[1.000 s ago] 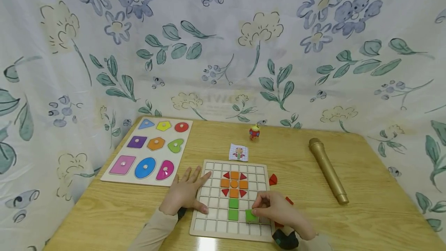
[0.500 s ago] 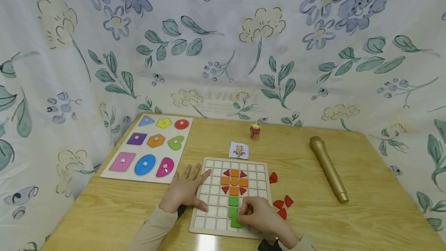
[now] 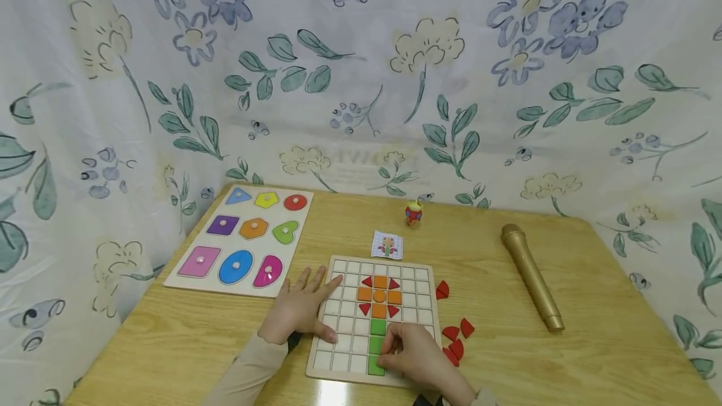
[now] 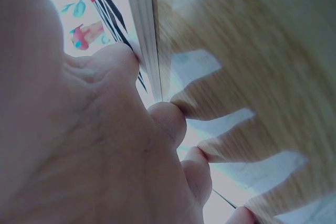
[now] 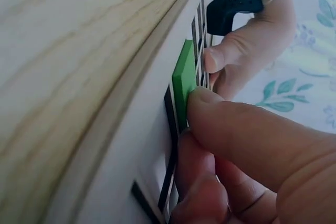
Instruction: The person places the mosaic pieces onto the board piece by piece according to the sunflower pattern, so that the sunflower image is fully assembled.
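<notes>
My right hand [image 3: 414, 356] is at the lower part of the white grid board [image 3: 341, 361], thumb and curled fingers on a green square tile [image 3: 375, 366]. Seen from the right wrist, the thumb touches the face of this green tile [image 5: 183, 80], which stands slightly proud of the grid. Above it are two more green tiles [image 3: 378, 326], in line below a flower of orange pieces [image 3: 380, 282] and red triangles [image 3: 393, 311]. My left hand [image 3: 299, 309] lies with fingers spread over the board's left edge, thumb on the grid and some fingers on the table.
Several red wedge pieces [image 3: 467, 328] lie right of the board. Behind it are a small pattern card [image 3: 387, 245] and a red-yellow figurine [image 3: 413, 213]. A knobbed shape puzzle [image 3: 259, 215] stands at left, a gold microphone [image 3: 533, 277] at right.
My right hand has moved left with the green tile and brought it down to the bottom of the green column. More red wedges are uncovered. The left hand stays put.
</notes>
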The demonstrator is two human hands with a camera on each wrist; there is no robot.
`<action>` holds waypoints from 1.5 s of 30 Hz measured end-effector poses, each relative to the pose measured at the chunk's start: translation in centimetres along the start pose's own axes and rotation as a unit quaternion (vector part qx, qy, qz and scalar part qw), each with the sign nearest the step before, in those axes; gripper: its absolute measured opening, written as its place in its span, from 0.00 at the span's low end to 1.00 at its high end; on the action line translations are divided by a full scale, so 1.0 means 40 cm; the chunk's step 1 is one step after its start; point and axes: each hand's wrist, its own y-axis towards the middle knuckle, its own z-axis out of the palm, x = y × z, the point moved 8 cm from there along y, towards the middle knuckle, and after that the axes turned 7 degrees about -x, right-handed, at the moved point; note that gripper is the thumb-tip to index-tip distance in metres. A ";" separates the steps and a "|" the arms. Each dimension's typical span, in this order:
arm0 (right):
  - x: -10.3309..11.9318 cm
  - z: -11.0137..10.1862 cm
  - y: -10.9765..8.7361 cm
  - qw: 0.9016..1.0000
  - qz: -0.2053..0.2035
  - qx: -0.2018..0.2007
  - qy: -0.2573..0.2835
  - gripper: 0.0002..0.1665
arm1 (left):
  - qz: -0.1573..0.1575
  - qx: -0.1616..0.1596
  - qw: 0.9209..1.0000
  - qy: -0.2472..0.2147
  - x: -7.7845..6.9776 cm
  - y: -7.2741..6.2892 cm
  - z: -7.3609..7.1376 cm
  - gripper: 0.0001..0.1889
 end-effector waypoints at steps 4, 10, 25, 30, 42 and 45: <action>-0.004 -0.013 0.010 0.999 -0.005 0.032 0.028 0.11 | -0.001 -0.001 1.000 0.003 -0.001 0.001 0.003 0.58; -0.024 -0.079 0.046 0.994 0.002 0.049 0.099 0.12 | -0.003 0.002 1.000 0.009 0.000 0.000 0.004 0.59; -0.194 -0.316 0.086 0.960 0.121 -0.218 0.126 0.15 | -0.002 -0.001 1.000 0.010 0.001 -0.002 0.002 0.58; -0.220 -0.324 0.086 0.960 0.116 -0.238 0.093 0.19 | -0.003 -0.002 1.000 0.012 0.001 -0.005 0.003 0.58; -0.210 -0.310 0.083 0.969 0.112 -0.221 0.003 0.17 | -0.003 -0.001 1.000 0.013 0.000 -0.002 0.007 0.59; -0.211 -0.311 0.081 0.968 0.114 -0.224 0.011 0.16 | -0.005 0.002 1.000 0.013 0.002 -0.002 0.008 0.59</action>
